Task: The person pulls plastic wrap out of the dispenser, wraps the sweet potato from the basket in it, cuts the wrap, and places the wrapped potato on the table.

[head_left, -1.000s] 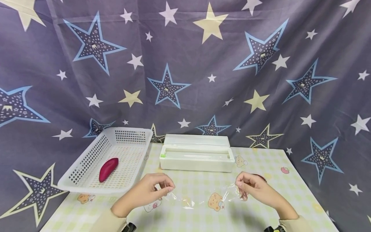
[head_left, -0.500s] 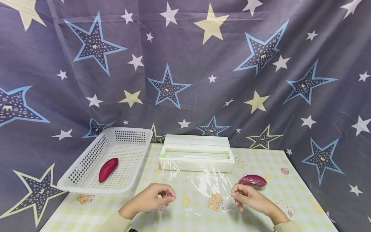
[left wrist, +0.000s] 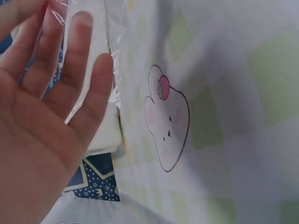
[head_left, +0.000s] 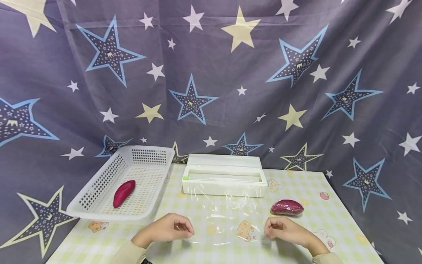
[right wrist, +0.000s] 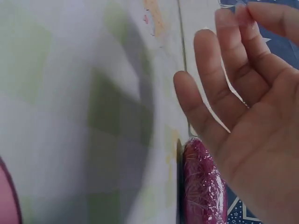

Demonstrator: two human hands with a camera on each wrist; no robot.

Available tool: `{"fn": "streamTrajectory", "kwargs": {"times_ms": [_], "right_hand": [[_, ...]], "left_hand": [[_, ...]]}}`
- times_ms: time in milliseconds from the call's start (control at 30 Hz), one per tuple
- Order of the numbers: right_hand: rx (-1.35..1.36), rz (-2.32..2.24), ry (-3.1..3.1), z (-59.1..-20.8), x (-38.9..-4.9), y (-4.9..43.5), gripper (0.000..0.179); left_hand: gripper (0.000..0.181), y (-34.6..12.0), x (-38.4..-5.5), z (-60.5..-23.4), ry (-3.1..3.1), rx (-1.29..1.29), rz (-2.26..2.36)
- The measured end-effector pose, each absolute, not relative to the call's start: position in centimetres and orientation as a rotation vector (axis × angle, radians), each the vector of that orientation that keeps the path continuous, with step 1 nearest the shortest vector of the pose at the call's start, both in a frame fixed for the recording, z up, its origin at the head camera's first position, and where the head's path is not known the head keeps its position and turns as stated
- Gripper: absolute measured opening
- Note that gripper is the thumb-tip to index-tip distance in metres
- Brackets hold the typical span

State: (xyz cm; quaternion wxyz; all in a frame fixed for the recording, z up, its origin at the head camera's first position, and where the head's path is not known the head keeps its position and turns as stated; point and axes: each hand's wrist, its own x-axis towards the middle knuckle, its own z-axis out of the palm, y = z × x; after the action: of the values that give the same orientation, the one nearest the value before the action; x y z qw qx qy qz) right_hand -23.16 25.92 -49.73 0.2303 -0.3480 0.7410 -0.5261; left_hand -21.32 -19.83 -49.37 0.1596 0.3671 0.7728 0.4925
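Observation:
A clear sheet of plastic wrap (head_left: 221,223) stretches between my two hands, low over the table. My left hand (head_left: 171,228) pinches its left corner between thumb and index finger. At the opposite corner my right hand (head_left: 286,231) pinches it the same way; the other fingers of both hands are spread loosely in the wrist views. Just beyond the right hand lies a purple sweet potato (head_left: 287,207) wrapped in shiny film, also seen as a wrapped sweet potato (right wrist: 204,182) in the right wrist view. Behind the sheet stands a white plastic wrap dispenser (head_left: 225,187), lid raised.
On the left stands a white perforated basket (head_left: 95,212) with one unwrapped purple sweet potato (head_left: 124,193) in it. A checked tablecloth (head_left: 197,253) with cartoon prints covers the table. A star-patterned curtain (head_left: 211,58) hangs behind.
The plastic wrap, bunched and sagging between the hands a second ago, billowed out toward the dispenser and now lies flatter. Both hands have come lower and nearer, uncovering the wrapped sweet potato.

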Motion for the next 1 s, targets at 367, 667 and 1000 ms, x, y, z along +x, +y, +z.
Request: {"fn": "streamTrajectory", "kwargs": {"times_ms": [367, 667, 1000], "right_hand": [[-0.913, -1.277, 2.025, -50.7, -22.7, 25.5, 0.014], [-0.907, -1.265, 2.071, -51.2, -22.8, 26.0, 0.013], [-0.867, -1.181, 2.156, -50.9, -22.2, 25.5, 0.005]], "left_hand": [[0.016, -19.9, -20.7, -50.3, 2.019, 1.015, 1.317], [0.011, -20.8, -21.0, -50.3, 2.183, 1.057, 1.283], [0.009, -21.2, -20.8, -50.6, 2.187, 1.021, 1.230]]}}
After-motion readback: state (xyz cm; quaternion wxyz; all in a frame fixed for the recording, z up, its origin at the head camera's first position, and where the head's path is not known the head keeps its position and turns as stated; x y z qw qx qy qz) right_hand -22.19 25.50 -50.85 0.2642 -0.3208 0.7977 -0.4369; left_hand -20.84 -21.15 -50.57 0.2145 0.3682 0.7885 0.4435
